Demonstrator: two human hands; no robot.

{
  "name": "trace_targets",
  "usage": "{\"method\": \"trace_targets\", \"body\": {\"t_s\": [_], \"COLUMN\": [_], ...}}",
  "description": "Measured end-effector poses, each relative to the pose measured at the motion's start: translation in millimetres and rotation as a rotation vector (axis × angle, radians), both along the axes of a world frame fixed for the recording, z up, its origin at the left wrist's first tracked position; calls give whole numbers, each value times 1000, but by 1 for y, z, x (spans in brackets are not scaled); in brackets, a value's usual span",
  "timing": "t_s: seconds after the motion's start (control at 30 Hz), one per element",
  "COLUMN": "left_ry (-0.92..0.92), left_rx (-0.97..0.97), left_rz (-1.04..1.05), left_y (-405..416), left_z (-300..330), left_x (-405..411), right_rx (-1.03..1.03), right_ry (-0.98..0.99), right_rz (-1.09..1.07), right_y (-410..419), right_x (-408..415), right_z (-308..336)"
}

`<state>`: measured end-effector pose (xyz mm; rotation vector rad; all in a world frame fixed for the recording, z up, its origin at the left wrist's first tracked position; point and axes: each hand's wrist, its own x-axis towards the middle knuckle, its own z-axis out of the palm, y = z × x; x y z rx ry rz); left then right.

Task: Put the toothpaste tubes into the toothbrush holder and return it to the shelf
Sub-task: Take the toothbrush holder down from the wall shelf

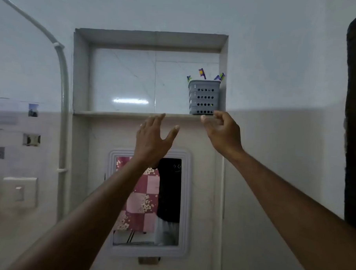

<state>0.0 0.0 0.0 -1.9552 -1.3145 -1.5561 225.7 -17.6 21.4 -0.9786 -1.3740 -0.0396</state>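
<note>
Standing upright on shelf (121, 114), toothbrush holder (203, 97), both hands empty, spread.

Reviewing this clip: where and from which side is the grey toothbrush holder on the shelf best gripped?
Probably around the toothbrush holder's perforated mid-body, approached from the front-left. Its right side sits close against the niche wall and toothbrushes stick out the top. The right hand is nearest.

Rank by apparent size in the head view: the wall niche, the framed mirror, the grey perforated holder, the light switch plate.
1. Recessed wall niche
2. White-framed mirror
3. White light switch plate; blurred
4. Grey perforated plastic holder; close to the switch plate, so their order is unsure
</note>
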Motion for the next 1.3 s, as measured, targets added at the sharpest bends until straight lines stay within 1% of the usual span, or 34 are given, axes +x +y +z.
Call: {"method": "trace_targets", "body": {"t_s": [0.03,0.17,0.3,0.37,0.47,0.57,0.7,0.8,0.97,1.07,1.13,1.2,1.3], "left_ry": [0,25,75,73,10,-45,-113,-115,-125,-250,-316,-297,-226], "left_rx": [39,63,99,176,320,389,399,381,296,236,235,250,229], "left_rz": [4,16,29,42,32,50,3,2,-55,-136,-195,-221,-233], "left_y": [9,53,94,108,124,131,133,133,117,96,81,66,50], "left_z": [5,30,36,31,26,25,30,33,38,44,45,41,31], "left_x": [1,8,7,5,5,10,16,13,11,14,15,16,11], "right_rx": [12,19,42,39,32,16,-9,21,73,75,100,155,200], "right_ry": [-2,-57,-102,-105,-81,-46,-36,10,63,89,144,178,183], "right_rz": [-20,-138,-275,-287,-271,-278,-344,-355,-356,-271,-193,-168,-164], "right_y": [7,37,67,78,94,104,112,112,99,81,67,54,32], "right_x": [-2,-13,-16,-16,-18,-20,-27,-33,-33,-32,-32,-34,-37], "right_z": [5,26,33,36,40,46,52,54,50,53,61,65,53]}}
